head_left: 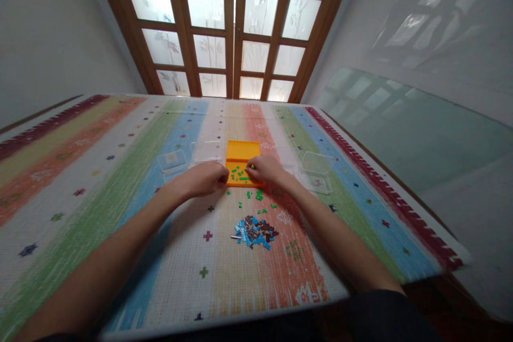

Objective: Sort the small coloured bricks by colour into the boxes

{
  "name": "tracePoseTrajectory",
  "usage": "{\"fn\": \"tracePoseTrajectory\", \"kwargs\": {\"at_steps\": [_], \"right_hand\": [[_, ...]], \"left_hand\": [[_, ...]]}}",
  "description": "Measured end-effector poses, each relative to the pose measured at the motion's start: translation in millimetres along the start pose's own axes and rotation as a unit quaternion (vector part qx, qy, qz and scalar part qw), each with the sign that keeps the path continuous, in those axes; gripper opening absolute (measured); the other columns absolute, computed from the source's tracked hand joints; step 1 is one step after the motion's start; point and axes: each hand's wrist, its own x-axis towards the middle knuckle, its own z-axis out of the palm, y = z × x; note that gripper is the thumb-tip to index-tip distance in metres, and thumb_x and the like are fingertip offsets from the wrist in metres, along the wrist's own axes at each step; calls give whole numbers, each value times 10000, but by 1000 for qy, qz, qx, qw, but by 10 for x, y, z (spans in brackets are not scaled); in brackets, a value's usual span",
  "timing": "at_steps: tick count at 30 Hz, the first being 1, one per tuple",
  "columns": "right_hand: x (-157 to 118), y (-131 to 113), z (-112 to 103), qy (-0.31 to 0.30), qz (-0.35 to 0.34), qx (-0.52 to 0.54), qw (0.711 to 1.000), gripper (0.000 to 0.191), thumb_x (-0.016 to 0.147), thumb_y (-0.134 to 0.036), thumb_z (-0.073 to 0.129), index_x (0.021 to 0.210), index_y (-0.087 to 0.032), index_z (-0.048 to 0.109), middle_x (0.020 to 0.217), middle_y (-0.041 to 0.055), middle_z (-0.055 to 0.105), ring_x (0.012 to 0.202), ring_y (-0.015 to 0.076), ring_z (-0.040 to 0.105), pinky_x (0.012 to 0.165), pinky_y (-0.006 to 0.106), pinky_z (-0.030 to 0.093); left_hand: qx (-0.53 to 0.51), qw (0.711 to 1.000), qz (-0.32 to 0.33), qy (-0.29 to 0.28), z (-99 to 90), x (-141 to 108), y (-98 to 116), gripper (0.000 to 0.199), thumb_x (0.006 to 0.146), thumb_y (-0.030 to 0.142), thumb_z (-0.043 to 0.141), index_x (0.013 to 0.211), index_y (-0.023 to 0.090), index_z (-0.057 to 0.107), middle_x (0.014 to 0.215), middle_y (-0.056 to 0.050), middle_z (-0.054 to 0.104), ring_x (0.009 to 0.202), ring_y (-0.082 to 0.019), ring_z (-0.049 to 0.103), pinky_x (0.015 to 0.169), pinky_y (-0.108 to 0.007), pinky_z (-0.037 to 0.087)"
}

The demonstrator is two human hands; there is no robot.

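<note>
A yellow hinged plastic box lies open on the table, its lid folded to the far side. Small green building bricks are scattered in its near half. My left hand is closed at the box's left edge, with the fingertips partly hidden against it. Over the right part of the box, my right hand is pinched, a speck of green showing at its fingertips. Several loose green bricks lie just in front of the box. Nearer to me is a pile of blue and brown bricks.
Clear plastic containers stand to the left of the box, and another clear container is to the right. A striped, patterned cloth covers the table. Behind it are wood-framed glass doors; a glass panel leans at the right wall.
</note>
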Motion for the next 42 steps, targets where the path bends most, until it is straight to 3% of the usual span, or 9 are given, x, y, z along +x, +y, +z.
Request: {"fn": "tracePoseTrajectory", "kwargs": {"at_steps": [4, 11, 20, 27, 33, 36, 42], "right_hand": [[5, 0, 3, 1, 6, 7, 1000, 341, 998, -310, 519, 1163, -156, 774, 1108, 150, 773, 984, 246, 693, 785, 294, 451], [17, 11, 27, 10, 5, 20, 1000, 328, 991, -287, 523, 1208, -186, 747, 1114, 122, 772, 988, 233, 689, 792, 288, 451], [10, -7, 16, 5, 6, 19, 1000, 321, 957, -268, 541, 1148, -165, 776, 1076, 135, 779, 945, 234, 696, 772, 291, 455], [11, -24, 8, 1, 10, 3, 1000, 351, 995, -259, 480, 1140, -145, 779, 1109, 175, 765, 956, 247, 696, 774, 306, 450], [-3, -24, -8, 8, 8, -1, 1000, 339, 984, -236, 488, 1136, -156, 780, 1091, 170, 766, 966, 245, 693, 781, 301, 440], [-27, -1, -70, 17, 3, 3, 1000, 328, 966, -230, 519, 1176, -179, 766, 1106, 142, 768, 983, 234, 682, 772, 288, 431], [-141, 50, -279, -3, -91, 51, 995, 281, 892, -210, 609, 1097, -191, 800, 890, 71, 768, 767, 166, 629, 682, 268, 376]], "left_hand": [[-23, 999, -16, 44, 57, 65, -70, 160, 854, 94, 564, 851, 139, 717, 851, -80, 748, 769, -164, 635, 718, -247, 446], [-6, 997, -36, 72, 247, 183, -148, 138, 874, 105, 599, 873, 134, 734, 928, -117, 722, 882, -207, 643, 792, -279, 468], [-9, 990, -51, 134, 375, 254, -97, 199, 901, 161, 552, 813, 146, 730, 839, -104, 696, 838, -215, 617, 777, -298, 472], [-23, 990, -79, 111, 342, 300, -85, 185, 823, 144, 614, 848, 163, 797, 811, -99, 715, 819, -225, 638, 764, -307, 467], [-40, 991, -87, 95, 63, 168, -32, 173, 838, 210, 634, 889, 164, 793, 807, -67, 742, 704, -165, 630, 688, -260, 428], [-50, 994, -86, 36, -43, 81, 46, 199, 865, 250, 614, 840, 166, 793, 728, -55, 741, 620, -151, 606, 624, -256, 393], [18, 997, -80, -2, 72, 51, 166, 157, 824, 290, 687, 755, 185, 782, 701, -70, 741, 619, -171, 620, 573, -251, 404]]}}
